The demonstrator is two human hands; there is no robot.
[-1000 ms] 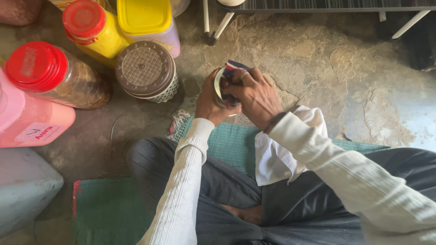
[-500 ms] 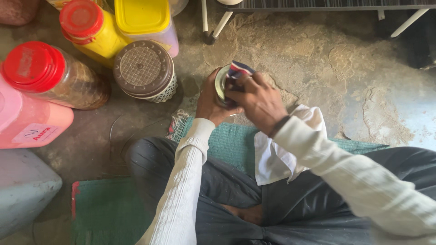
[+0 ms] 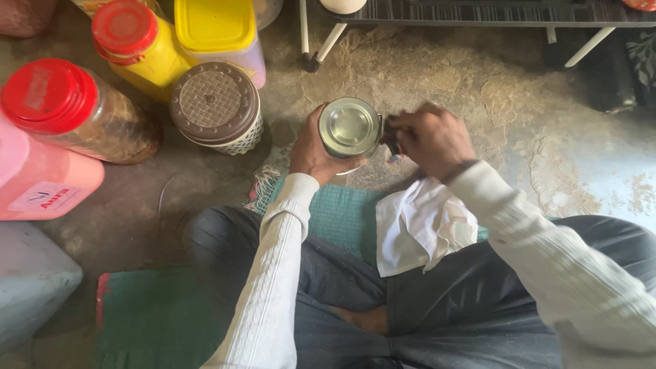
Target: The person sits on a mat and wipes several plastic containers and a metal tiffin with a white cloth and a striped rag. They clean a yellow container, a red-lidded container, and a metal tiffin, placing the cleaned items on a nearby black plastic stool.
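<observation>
Tin can [image 3: 349, 127], round, silvery metal, flat end facing up: held above the rough concrete floor [image 3: 478, 89], just ahead of the person's crossed legs, between both hands.

Floor: stained and pitted, with a metal-legged stand [image 3: 328, 42] along the far edge.

Grey container [image 3: 31, 287]: lower left corner, partly out of view.

Pink jug [image 3: 34, 178]: left edge, with a pale label.

Green mat [image 3: 342, 215]: woven, under the person's shins, just below the can.

Yellow-lidded tub [image 3: 217, 31]: at the top, behind the brown-lidded container.

Clear jar with red lid [image 3: 75, 113]: lying tilted, brown contents inside, beside the pink jug.

Yellow bottle with red cap [image 3: 137, 44]: tilted, just behind the clear jar.

Brown-lidded round container [image 3: 215, 106]: patterned lid, lattice sides, standing left of the can, near but apart.

White cloth [image 3: 420, 229]: crumpled on the right knee, below the right hand.

Left hand [image 3: 311, 147]: wrapped around the can's left side, gripping it.

Right hand [image 3: 430, 140]: closed, pressed to the can's right edge; a small dark object [image 3: 391, 142] shows in its fingers, kind unclear.
</observation>
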